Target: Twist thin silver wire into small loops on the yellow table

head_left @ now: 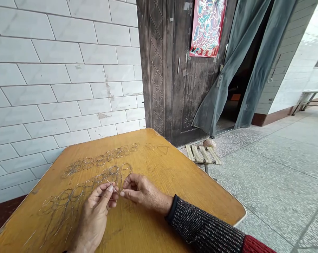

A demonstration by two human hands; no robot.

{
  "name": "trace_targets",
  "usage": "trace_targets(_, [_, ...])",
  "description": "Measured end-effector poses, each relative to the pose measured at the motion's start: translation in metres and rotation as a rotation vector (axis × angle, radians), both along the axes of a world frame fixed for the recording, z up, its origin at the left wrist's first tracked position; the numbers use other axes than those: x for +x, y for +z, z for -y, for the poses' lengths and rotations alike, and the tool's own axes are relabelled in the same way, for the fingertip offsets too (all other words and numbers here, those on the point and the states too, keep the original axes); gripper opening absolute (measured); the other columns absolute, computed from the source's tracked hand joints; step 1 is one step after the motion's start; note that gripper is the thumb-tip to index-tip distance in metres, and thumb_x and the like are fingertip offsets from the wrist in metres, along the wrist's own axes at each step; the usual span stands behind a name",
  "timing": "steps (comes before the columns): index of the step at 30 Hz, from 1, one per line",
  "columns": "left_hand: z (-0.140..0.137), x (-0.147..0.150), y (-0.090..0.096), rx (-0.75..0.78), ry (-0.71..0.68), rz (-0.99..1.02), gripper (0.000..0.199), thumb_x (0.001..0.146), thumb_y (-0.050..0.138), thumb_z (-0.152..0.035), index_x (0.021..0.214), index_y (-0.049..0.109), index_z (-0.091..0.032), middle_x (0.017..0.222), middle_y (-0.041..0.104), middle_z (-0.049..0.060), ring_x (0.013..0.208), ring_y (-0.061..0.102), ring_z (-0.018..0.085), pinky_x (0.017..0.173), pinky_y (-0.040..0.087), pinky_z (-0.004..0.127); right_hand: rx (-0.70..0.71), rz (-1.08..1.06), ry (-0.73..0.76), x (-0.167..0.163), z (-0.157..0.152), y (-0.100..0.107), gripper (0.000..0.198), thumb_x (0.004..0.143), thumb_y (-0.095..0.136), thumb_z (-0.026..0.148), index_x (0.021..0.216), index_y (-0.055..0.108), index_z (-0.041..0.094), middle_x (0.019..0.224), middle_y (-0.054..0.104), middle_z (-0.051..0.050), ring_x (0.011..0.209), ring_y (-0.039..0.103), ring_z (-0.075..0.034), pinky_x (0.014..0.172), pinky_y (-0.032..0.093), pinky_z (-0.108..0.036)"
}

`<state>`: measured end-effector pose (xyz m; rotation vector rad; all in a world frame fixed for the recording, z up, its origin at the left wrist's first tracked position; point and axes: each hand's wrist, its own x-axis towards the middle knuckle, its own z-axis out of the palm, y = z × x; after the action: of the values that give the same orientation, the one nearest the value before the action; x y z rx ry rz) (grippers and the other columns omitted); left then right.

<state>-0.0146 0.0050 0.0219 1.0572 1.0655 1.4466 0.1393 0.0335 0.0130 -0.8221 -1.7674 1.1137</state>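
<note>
One thin, pale, wire-like strand (115, 190) is at the centre of the work, raised just above the near part of the table between two bare hands. The left hand (94, 211) pinches it between thumb and forefinger. The right hand (137, 189) sits just beside it, thumb and forefinger curled towards the same spot; whether they grip the strand too, I cannot tell, as it is so fine.

The step in hand looks like shaping or joining the strand by fingertip. As I judge it, such work calls for a steady left pinch, with the right fingertips guiding a strand end without snagging the neighbouring loops.

Beyond and left of the hands lies a near row of tangled, thin, dark wire loops (70, 195), some with straight ends trailing towards the table's edge. Farther back runs a second, narrower row of thin wire loops (99, 159), with a few faint bent pieces (162, 149) to its right. No container holds any of these; they rest directly on the yellow-brown wooden tabletop (187, 189).

Past the table stand a folding stool with striped beige straps (197, 154), a dark carved door (161, 70) and a grey-green curtain (219, 95).
</note>
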Motion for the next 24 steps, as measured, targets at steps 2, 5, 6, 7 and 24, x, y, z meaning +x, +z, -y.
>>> trace_targets(2, [0.0, 0.001, 0.0, 0.004, -0.031, -0.017, 0.031, 0.061, 0.073, -0.036, 0.079, 0.06, -0.015, 0.073, 0.062, 0.001, 0.065, 0.056, 0.013, 0.054, 0.043, 0.022, -0.129, -0.071, 0.072, -0.003, -0.001, -0.001, 0.029, 0.073, 0.063, 0.042, 0.073, 0.048, 0.017, 0.054, 0.047, 0.007, 0.039, 0.043, -0.004, 0.035, 0.031, -0.014])
trace_targets(5, [0.002, 0.003, -0.004, 0.014, -0.054, -0.102, 0.029, 0.067, 0.068, -0.038, 0.082, 0.06, -0.015, 0.077, 0.062, 0.002, 0.067, 0.057, 0.014, 0.054, 0.044, 0.023, -0.201, -0.169, 0.072, -0.006, 0.001, 0.0, 0.029, 0.07, 0.065, 0.038, 0.07, 0.045, 0.017, 0.057, 0.05, 0.006, 0.039, 0.043, -0.003, 0.036, 0.032, -0.014])
trace_targets(6, [0.003, 0.003, -0.005, 0.022, -0.049, -0.135, 0.029, 0.069, 0.066, -0.039, 0.084, 0.06, -0.015, 0.078, 0.062, 0.003, 0.068, 0.057, 0.015, 0.054, 0.044, 0.023, -0.2, -0.198, 0.072, -0.007, 0.002, 0.001, 0.027, 0.07, 0.065, 0.035, 0.071, 0.046, 0.017, 0.058, 0.051, 0.006, 0.04, 0.043, -0.003, 0.037, 0.032, -0.014])
trace_targets(7, [0.004, 0.005, -0.005, 0.032, -0.036, -0.169, 0.029, 0.071, 0.064, -0.04, 0.085, 0.059, -0.015, 0.077, 0.061, 0.003, 0.068, 0.057, 0.015, 0.053, 0.044, 0.023, -0.191, -0.223, 0.071, -0.007, 0.004, 0.001, 0.025, 0.071, 0.064, 0.034, 0.072, 0.046, 0.017, 0.059, 0.05, 0.006, 0.041, 0.042, -0.003, 0.037, 0.032, -0.015])
trace_targets(24, [0.011, 0.01, -0.002, 0.098, -0.133, -0.249, 0.027, 0.081, 0.05, -0.039, 0.093, 0.053, -0.015, 0.08, 0.055, 0.003, 0.057, 0.051, 0.009, 0.048, 0.04, 0.02, -0.194, -0.182, 0.084, 0.004, 0.008, 0.006, 0.023, 0.071, 0.056, 0.031, 0.088, 0.049, 0.017, 0.057, 0.042, 0.008, 0.039, 0.032, -0.003, 0.036, 0.027, -0.018])
